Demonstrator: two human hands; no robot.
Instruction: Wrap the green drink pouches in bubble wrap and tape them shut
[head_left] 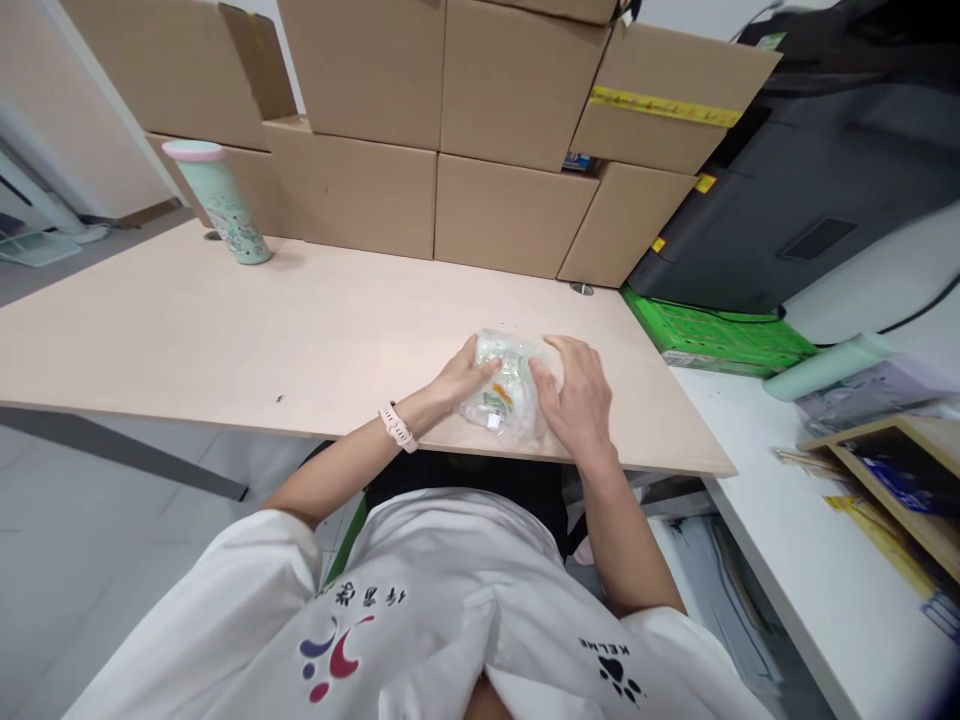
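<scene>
A clear, crinkled plastic package (504,405) with green and orange printing lies near the front edge of the table. What is inside cannot be made out. My left hand (466,380) grips its left side, thumb on top and the other fingers largely hidden behind; a pale pink band (397,427) circles that wrist. At the package's right side is my right hand (579,392), its thumb against the plastic and its curved fingers apart from the thumb, resting by the tabletop.
Stacked cardboard boxes (367,200) line the back of the light wooden table (360,330). A mint tumbler with a pink rim (229,210) stands back left. To the right are a green crate (720,335), a large dark machine (832,190) and a white side desk (780,520) with an organizer.
</scene>
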